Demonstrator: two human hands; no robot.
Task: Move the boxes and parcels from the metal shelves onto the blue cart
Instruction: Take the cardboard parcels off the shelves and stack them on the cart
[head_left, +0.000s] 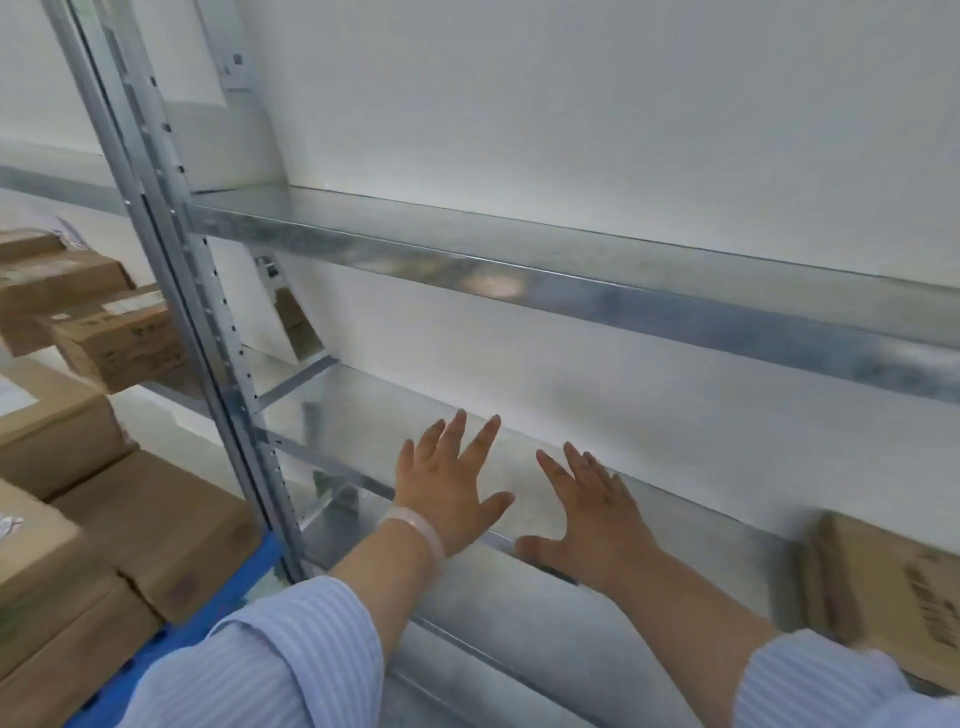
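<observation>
Head view: left hand (447, 488), right hand (597, 514) spread empty over shelf (353, 397); box (893, 587) at right.

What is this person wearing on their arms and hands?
The left sleeve and right sleeve are light blue with thin white stripes. A pale, see-through band circles the left wrist. The left hand and right hand wear no gloves.
</observation>
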